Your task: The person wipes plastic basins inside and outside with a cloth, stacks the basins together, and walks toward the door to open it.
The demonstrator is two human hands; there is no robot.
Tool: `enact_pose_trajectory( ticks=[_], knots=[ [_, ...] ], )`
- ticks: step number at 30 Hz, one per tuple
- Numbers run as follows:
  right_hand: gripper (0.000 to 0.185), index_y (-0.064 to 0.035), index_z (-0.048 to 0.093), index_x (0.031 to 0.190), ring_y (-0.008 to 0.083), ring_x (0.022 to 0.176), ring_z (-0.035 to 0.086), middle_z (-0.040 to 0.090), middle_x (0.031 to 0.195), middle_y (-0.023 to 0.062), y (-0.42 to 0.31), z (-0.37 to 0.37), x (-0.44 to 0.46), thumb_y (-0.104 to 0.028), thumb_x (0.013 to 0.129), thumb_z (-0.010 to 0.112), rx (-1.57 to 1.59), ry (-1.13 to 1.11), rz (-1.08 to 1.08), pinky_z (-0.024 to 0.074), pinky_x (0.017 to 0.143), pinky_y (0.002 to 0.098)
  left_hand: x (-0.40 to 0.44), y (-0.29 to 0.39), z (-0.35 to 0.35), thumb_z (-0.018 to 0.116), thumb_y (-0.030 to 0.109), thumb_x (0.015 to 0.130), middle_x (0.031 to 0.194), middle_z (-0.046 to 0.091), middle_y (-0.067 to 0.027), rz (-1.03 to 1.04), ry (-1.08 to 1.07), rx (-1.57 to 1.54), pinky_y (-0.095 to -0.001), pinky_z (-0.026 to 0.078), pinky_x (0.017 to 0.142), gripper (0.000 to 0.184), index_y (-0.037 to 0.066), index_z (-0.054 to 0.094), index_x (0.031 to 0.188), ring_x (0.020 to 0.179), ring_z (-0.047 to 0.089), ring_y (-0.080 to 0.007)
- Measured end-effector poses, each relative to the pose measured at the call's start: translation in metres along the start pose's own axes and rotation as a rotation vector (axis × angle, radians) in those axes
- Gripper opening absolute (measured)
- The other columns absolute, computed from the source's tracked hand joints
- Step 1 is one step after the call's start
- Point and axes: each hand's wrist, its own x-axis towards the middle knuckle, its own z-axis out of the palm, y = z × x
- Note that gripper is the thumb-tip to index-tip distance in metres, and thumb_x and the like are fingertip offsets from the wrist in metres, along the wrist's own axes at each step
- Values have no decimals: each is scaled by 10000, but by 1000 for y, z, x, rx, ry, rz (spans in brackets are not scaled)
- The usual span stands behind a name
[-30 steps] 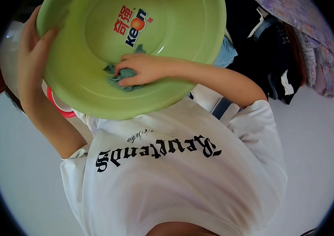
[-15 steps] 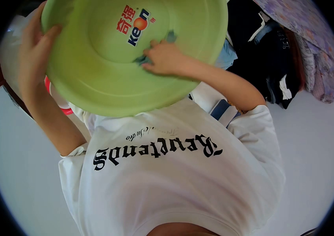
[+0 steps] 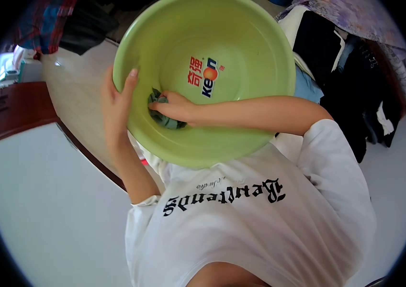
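A round light-green plastic basin point(image 3: 255, 57) is tilted toward me, its inside facing my view, with a red and black logo sticker point(image 3: 205, 76) on the bottom. My left hand point(image 3: 118, 100) grips the left rim, thumb inside and the other fingers behind the wall, mostly hidden. Inside the basin, my right hand point(image 3: 176, 106) is closed on a crumpled grey-green cloth point(image 3: 170, 121), pressed against the lower left inner wall. My right forearm crosses over the basin's lower part.
Dark clothes point(image 3: 351, 91) and a light blue garment point(image 3: 307, 87) lie to the right. Behind them is a purple patterned fabric point(image 3: 351, 16). A plaid garment point(image 3: 45, 24) is at the upper left, above the pale floor point(image 3: 81, 83). A dark red wooden piece point(image 3: 21, 110) stands at the left.
The basin appears lower and further right in view, and more of the room shows at the left. My right hand has moved the cloth from the basin's bottom to its left inner wall.
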Motion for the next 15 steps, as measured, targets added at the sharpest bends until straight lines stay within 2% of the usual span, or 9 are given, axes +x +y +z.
enact_pose_trajectory(
  ticks=[2,6,8,9,10,12,13,15],
  knots=[
    [524,66,605,1268,238,1055,680,691,1188,161,-13,2,17,-376,986,608,340,36,46,522,930,349,-1,-4,0,665,127,996,1168,674,-86,0,20,-95,-295,471,962,317,-12,606,1274,1086,612,-156],
    [488,68,601,1260,233,1047,678,690,1177,156,-37,2,42,-352,1015,562,440,238,31,529,908,354,-5,-5,-4,681,102,981,1192,668,-88,20,-12,-89,-299,462,977,358,-9,583,1306,1116,603,-161],
    [501,57,603,1254,222,1036,676,689,1156,154,-49,-6,56,-382,1016,564,765,266,25,536,891,357,-6,-12,-7,661,20,956,1241,650,-100,-7,-8,-51,-311,454,1009,419,-12,541,1356,1156,591,-178],
    [440,24,619,1204,232,987,684,693,1107,145,-45,-10,75,-373,1031,541,740,343,-78,559,856,392,-5,-17,-9,661,20,956,1241,650,-100,7,-17,-44,-311,454,1009,419,-12,541,1356,1156,591,-178],
    [440,24,619,1204,232,987,684,693,1107,145,-53,-25,84,-373,1031,541,751,347,-89,559,856,392,-6,-21,-11,644,-19,939,1271,638,-108,-15,-1,-43,-318,450,1025,458,-14,520,1380,1180,586,-189],
    [358,-13,631,1136,259,941,694,699,1066,131,-61,-52,98,-333,1047,499,1029,331,13,582,824,434,-11,-25,-16,627,-58,921,1301,626,-116,-37,5,-34,-325,445,1041,501,-17,500,1404,1204,581,-200],
    [358,-13,631,1136,259,941,694,699,1066,131,-65,-64,99,-333,1047,499,1040,333,2,582,824,434,-12,-24,-16,607,-78,906,1322,617,-125,-59,1,-50,-330,441,1052,530,-18,491,1420,1219,580,-212],
    [480,-14,606,1217,276,1054,679,676,1180,139,-71,-90,103,-424,1057,414,1284,359,-86,565,910,488,-13,-28,-19,588,-99,892,1342,607,-134,-66,-9,-58,-335,437,1064,561,-18,482,1436,1234,579,-224]
  ],
)
